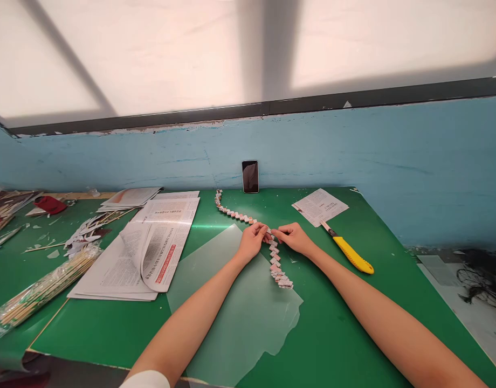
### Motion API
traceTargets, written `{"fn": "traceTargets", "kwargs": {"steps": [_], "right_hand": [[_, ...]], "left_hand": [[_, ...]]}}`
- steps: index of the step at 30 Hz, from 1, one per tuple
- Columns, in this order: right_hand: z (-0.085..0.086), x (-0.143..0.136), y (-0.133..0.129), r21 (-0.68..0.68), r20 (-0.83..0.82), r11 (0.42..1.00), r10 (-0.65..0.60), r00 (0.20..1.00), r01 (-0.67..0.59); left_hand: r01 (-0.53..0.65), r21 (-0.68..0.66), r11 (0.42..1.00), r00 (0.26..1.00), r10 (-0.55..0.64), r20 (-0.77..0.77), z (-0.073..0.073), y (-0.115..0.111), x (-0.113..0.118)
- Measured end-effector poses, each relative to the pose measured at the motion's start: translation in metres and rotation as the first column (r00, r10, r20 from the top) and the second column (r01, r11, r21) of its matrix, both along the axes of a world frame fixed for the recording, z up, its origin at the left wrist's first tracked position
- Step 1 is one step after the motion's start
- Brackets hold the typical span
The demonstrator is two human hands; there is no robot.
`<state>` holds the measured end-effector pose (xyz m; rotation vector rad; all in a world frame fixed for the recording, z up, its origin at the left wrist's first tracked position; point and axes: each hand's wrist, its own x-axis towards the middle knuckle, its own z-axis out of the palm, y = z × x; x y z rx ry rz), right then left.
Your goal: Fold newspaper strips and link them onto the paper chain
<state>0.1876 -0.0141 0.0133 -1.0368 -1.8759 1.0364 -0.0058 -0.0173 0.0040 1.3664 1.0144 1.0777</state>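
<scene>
A zigzag chain of folded newspaper [275,258] runs across the green table, its far end curling up toward the wall. My left hand [253,240] pinches the chain near its middle, thumb and fingers closed on it. Right beside it, my right hand [293,237] has its fingertips closed on the same part of the chain. The near stretch hangs down below both hands and rests over a translucent sheet [232,307] with a ragged edge. What lies exactly between the fingertips is too small to make out.
A yellow-handled utility knife [353,255] lies right, its tip by a square newspaper piece [321,207]. Folded newspapers [114,269] and bagged bamboo sticks [46,291] lie left, near paper scraps [84,231]. A phone [250,177] leans on the blue wall [312,151].
</scene>
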Motion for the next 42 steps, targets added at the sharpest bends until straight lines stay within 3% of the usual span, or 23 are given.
{"fn": "traceTargets", "kwargs": {"steps": [6, 12, 17, 22, 26, 31, 36, 42], "right_hand": [[0.003, 0.002, 0.001, 0.013, 0.019, 1.0, 0.018, 1.0, -0.019], [0.001, 0.002, 0.001, 0.053, 0.063, 0.998, 0.011, 0.998, -0.014], [-0.001, -0.003, 0.0, 0.31, 0.091, 0.943, -0.153, 0.984, 0.118], [-0.004, -0.004, 0.0, 0.46, 0.043, 0.88, -0.159, 0.986, 0.122], [-0.008, -0.003, -0.001, 0.441, -0.015, 0.88, -0.188, 0.982, 0.175], [-0.01, -0.004, -0.003, 0.434, 0.001, 0.891, -0.151, 0.989, 0.136], [-0.003, -0.006, -0.005, 0.518, -0.028, 0.848, -0.114, 0.993, 0.112], [-0.004, -0.006, -0.003, 0.449, -0.004, 0.885, -0.135, 0.991, 0.123]], "left_hand": [[-0.059, -0.015, 0.998, 0.997, 0.06, 0.042, -0.002, 0.002, -0.001], [-0.016, -0.013, 1.0, 0.998, 0.016, 0.054, -0.005, 0.003, -0.003], [-0.016, 0.01, 1.0, 1.0, 0.016, 0.007, 0.001, -0.001, -0.001], [0.076, -0.012, 0.997, 0.995, -0.075, 0.065, 0.005, 0.0, -0.002], [0.107, -0.048, 0.993, 0.989, -0.102, 0.104, 0.004, 0.001, -0.004], [0.109, -0.05, 0.993, 0.99, -0.103, 0.098, 0.003, 0.001, -0.004], [0.095, -0.042, 0.995, 0.991, -0.09, 0.096, 0.001, 0.002, -0.003], [0.103, -0.041, 0.994, 0.991, -0.099, 0.084, 0.0, 0.002, -0.002]]}}
